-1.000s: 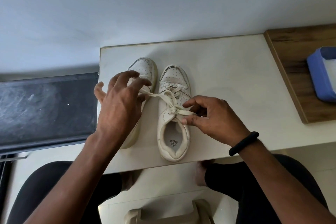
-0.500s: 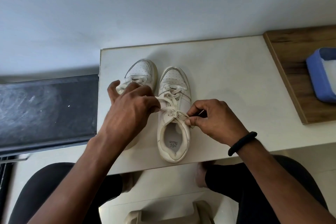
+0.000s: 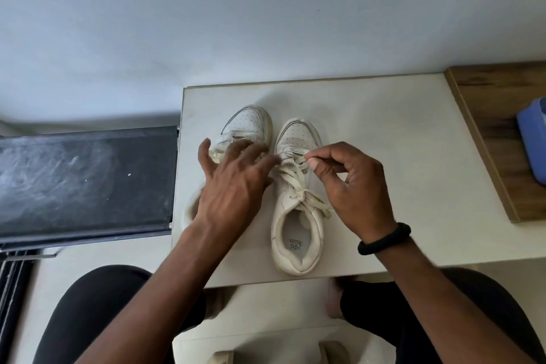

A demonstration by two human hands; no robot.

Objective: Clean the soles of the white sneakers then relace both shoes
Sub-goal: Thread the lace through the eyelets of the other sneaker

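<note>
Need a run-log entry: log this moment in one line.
phase: relacing | left hand: open, over left shoe | right hand: pinches lace on right shoe

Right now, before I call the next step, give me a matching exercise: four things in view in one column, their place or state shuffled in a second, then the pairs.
Things:
1. left hand
2. right hand
3. blue container
4. black band

Place or state:
a. on the wooden surface at the right edge
b. pinches a lace of the right-side sneaker
c. fingers spread over the left-side sneaker
d. round the right wrist

Pairs: 1-c, 2-b, 3-a, 4-d.
</note>
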